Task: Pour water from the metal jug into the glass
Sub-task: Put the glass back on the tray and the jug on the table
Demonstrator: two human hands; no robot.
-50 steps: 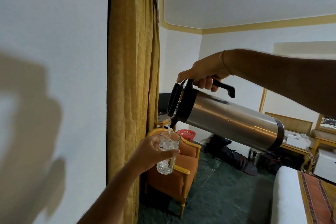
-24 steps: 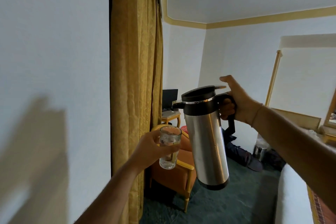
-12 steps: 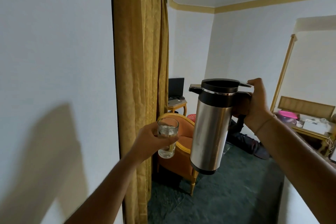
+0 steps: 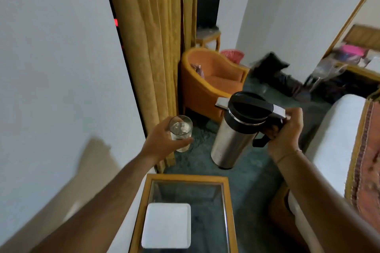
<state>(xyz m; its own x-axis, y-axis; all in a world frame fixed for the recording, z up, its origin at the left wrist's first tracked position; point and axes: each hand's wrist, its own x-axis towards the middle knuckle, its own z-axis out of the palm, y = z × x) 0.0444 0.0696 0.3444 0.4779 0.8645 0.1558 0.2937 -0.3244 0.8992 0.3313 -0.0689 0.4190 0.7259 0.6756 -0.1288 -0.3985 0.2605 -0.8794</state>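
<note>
No brand, label or writing can be read on anything here; the metal jug [image 4: 234, 135] shows only bare steel below a black collar and lid.

The left hand [image 4: 164, 144] is wrapped around the glass [image 4: 181, 132], which stands upright in the air and holds clear water. The right hand [image 4: 285, 129] is clamped on the jug's black handle, and the jug hangs nearly upright, its base tipped slightly toward the person and its spout pointing left toward the glass. Jug and glass are apart, with green carpet [image 4: 246, 170] showing between them. Both are held in the air beyond the far edge of a small glass-topped table [image 4: 226, 207] with a yellow wooden frame; a white square object [image 4: 166, 226] lies on the near part of its top.

Compared with half a second ago, the view has swung downward: the table has come into sight, the ceiling has gone, and the jug's lid is now seen from above. Two seconds ago the jug lay tipped over the glass with water running; now it is upright and clear of the rim.

A gold curtain [image 4: 152, 47] hangs behind the glass, an orange armchair [image 4: 207, 80] stands past it, and a white bed [image 4: 333, 146] lies to the right.
</note>
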